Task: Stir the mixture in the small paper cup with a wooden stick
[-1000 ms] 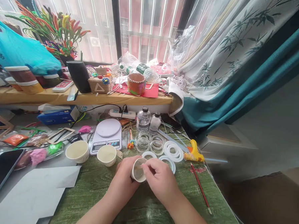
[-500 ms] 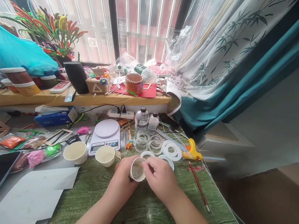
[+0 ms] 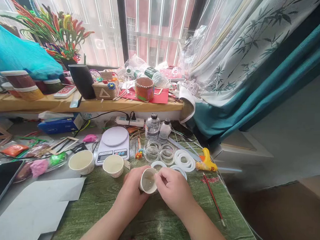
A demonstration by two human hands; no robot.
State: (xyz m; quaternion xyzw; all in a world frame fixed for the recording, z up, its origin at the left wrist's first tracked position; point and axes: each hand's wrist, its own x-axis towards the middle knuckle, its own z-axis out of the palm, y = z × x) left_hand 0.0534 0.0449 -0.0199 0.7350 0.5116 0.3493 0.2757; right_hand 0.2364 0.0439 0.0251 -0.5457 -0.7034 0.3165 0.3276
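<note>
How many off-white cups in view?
3. One cup is tilted in the left hand; a second cup stands at the near edge of the scale; a third cup stands left of that. Clutter could hide more.

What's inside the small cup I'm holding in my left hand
The cup shows its pale inner wall and what looks like liquid with small light specks. The right hand covers part of the opening, so whatever lies behind it is hidden.
</note>
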